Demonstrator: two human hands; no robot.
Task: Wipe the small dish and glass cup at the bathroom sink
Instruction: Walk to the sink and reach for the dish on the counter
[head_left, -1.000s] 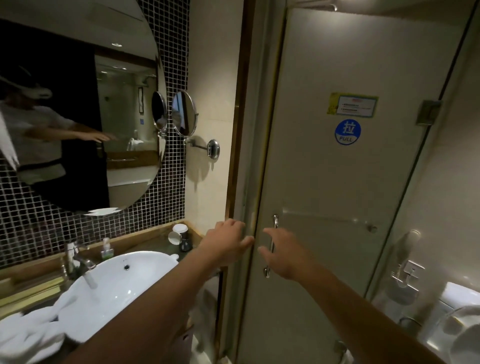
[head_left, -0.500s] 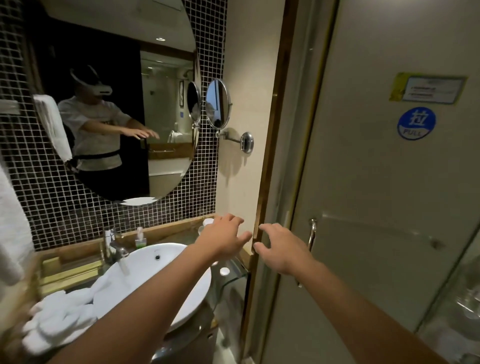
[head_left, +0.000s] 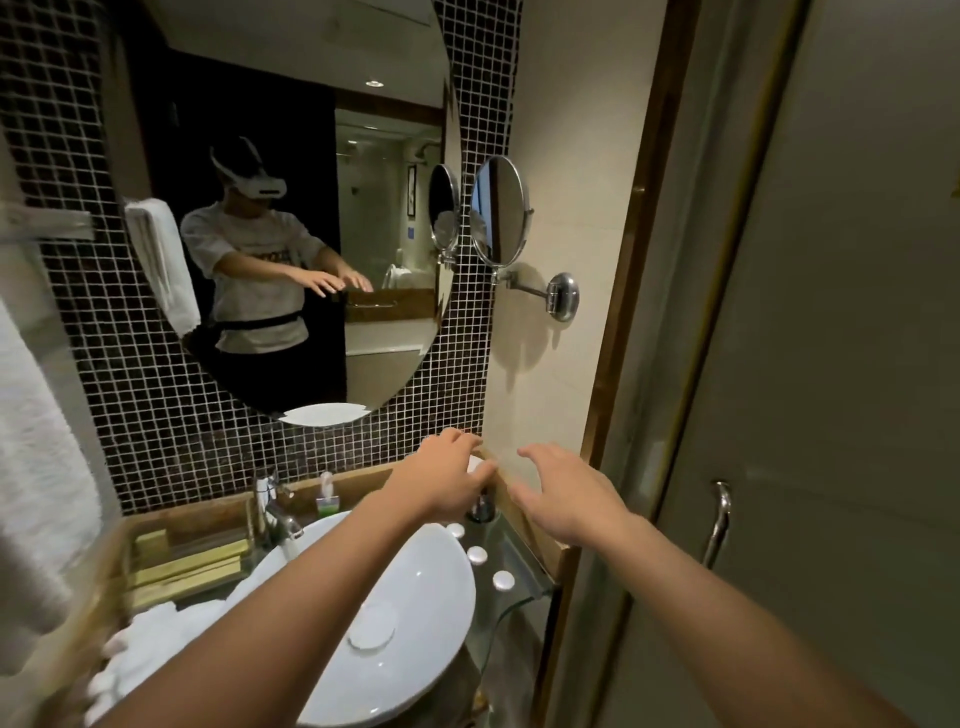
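Note:
A white vessel sink (head_left: 415, 644) sits on a glass counter (head_left: 519, 571). In its basin lies a small round white dish (head_left: 371, 623). A dark glass cup (head_left: 482, 506) stands at the counter's far right corner, partly hidden by my left hand (head_left: 441, 480), which hovers just above it with fingers spread and empty. Something white shows behind that hand. My right hand (head_left: 569, 493) is open and empty beside it, over the counter's right edge. A crumpled white towel (head_left: 150, 649) lies left of the sink.
A chrome faucet (head_left: 278, 512) and a small green-labelled bottle (head_left: 327, 499) stand behind the sink. Three white round caps (head_left: 477, 555) dot the glass counter. A magnifying mirror (head_left: 498, 213) juts from the wall. A glass shower door with a handle (head_left: 719, 519) is at right.
The view has swung left and down from the shower door to the sink. Both hands have moved away from the door handle and now reach over the counter's far right corner.

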